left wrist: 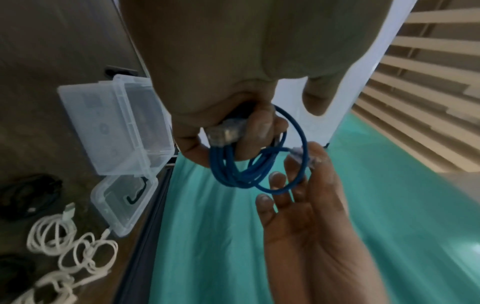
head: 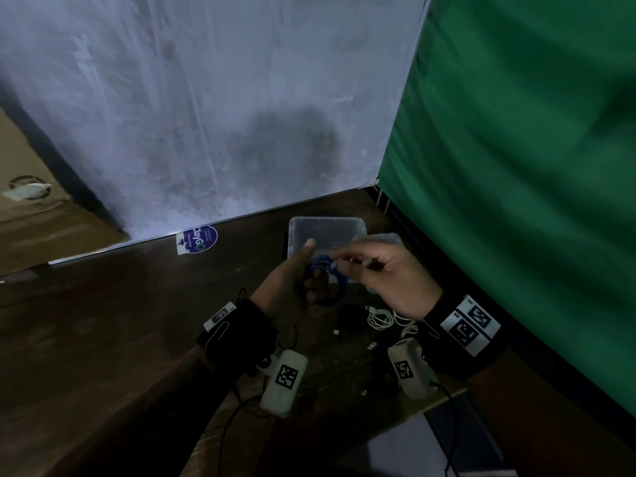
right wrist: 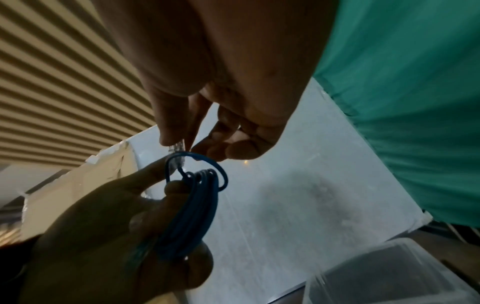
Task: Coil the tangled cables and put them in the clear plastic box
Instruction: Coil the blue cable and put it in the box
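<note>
A blue cable (head: pixel 328 275) is wound into a small coil in the air in front of the clear plastic box (head: pixel 327 219). My left hand (head: pixel 309 270) grips the coil (left wrist: pixel 241 170), with one clear plug (left wrist: pixel 226 133) pressed under its fingers. My right hand (head: pixel 342 263) pinches the cable's other clear plug (right wrist: pixel 178 148) between thumb and forefinger at the top of the coil (right wrist: pixel 192 205). The last loop runs loose around my right fingers (left wrist: pixel 298 185). The box (left wrist: pixel 116 123) stands open, and nothing shows inside it.
The box's lid (left wrist: pixel 122 203) lies right beside it on the dark wooden table (head: pixel 137 304). Tangled white cables (head: pixel 382 320) and a black cable (head: pixel 351 318) lie under my hands. A green curtain (head: pixel 516 166) hangs on the right and a white sheet (head: pixel 206 115) behind.
</note>
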